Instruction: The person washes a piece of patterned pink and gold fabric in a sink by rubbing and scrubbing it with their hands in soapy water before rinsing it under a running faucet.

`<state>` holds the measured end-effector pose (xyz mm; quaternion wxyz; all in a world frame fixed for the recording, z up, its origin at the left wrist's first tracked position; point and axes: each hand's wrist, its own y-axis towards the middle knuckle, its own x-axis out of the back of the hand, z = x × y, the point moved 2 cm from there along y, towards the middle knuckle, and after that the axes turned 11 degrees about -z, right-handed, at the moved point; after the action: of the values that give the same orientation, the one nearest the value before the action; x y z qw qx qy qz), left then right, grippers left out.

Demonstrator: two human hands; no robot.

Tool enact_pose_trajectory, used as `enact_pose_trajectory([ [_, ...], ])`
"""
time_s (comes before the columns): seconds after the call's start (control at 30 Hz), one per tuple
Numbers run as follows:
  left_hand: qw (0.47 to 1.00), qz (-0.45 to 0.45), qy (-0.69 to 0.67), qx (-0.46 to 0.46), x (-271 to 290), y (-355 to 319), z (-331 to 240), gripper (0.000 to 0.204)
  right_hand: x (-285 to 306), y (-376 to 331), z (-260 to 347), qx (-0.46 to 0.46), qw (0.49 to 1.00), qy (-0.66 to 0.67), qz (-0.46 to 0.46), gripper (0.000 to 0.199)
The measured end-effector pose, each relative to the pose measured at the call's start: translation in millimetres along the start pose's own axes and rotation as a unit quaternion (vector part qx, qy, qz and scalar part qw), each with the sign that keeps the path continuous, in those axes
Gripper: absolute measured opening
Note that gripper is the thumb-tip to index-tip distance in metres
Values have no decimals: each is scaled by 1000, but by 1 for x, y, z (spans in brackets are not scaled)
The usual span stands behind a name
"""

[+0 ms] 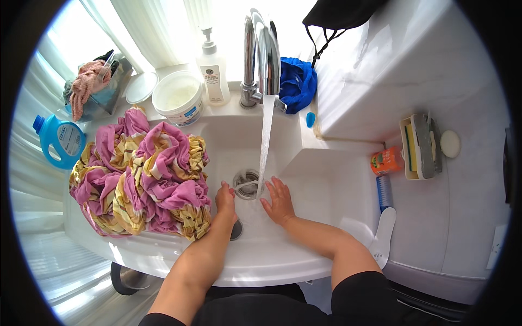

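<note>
My left hand (225,200) and my right hand (278,200) are both down in the white sink basin (321,187), either side of the metal drain (247,182). Fingers are spread and neither hand holds anything. A stream of water (266,141) falls from the chrome tap (262,51) and lands between the hands at the drain. A dark round stopper (236,230) lies under my left wrist. A bunched pink and yellow cloth (142,176) is heaped on the sink's left ledge, just left of my left hand.
Behind the sink stand a white tub (177,98), a pump bottle (212,70) and a blue cloth (298,82). A blue detergent bottle (58,140) stands far left. On the right counter lie an orange bottle (387,160), a blue-bristled brush (385,217), a sponge tray (420,145) and a round soap (450,143).
</note>
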<state>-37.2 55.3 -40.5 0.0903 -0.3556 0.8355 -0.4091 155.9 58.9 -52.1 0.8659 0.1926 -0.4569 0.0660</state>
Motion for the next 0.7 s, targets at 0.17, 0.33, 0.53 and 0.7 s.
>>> enact_pose_trajectory([
  [0.17,1000,-1,25,-5,2,16,14,60,71,-28,-94,-185,956,-209,84,78],
  [0.33,997,-49,51,-33,-7,12,15,52,23,-11,-56,-271,939,-210,38,82],
  [0.53,946,-31,258,-192,15,30,15,56,-42,12,12,84,984,80,135,75],
  [0.7,573,72,771,-269,22,-68,-22,74,-56,72,5,-37,993,5,-112,83],
])
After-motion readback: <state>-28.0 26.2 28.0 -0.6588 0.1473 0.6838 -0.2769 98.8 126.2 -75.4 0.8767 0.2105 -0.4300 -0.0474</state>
